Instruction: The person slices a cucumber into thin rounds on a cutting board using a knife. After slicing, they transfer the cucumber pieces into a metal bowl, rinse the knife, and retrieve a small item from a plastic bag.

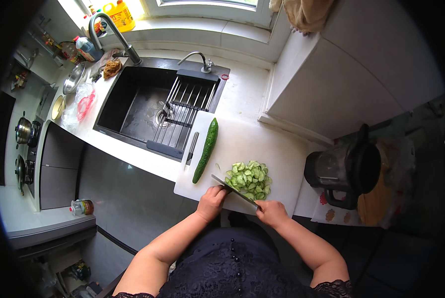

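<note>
A kitchen knife [237, 192] slants over the near edge of a white cutting board [277, 149], its handle in the closed fingers of my right hand [272, 213]. Right beside the blade, on its near side, my left hand [212, 202] is curled with its fingertips drawn in. Whatever those fingers hold is hidden. Sliced cucumber [250, 178] lies heaped on the board along the blade's far side. Farther left rests a whole green cucumber [206, 150]. At the board's left edge lies a slim tool [193, 144] with a grey handle and a pale end.
Behind the board on the left is a dark sink [133, 111], with a metal drying rack [187, 107] across it and two taps. A blender jug [341, 169] stands to the right. Plastic bags [78, 111] and a metal bowl [74, 78] sit left of the sink.
</note>
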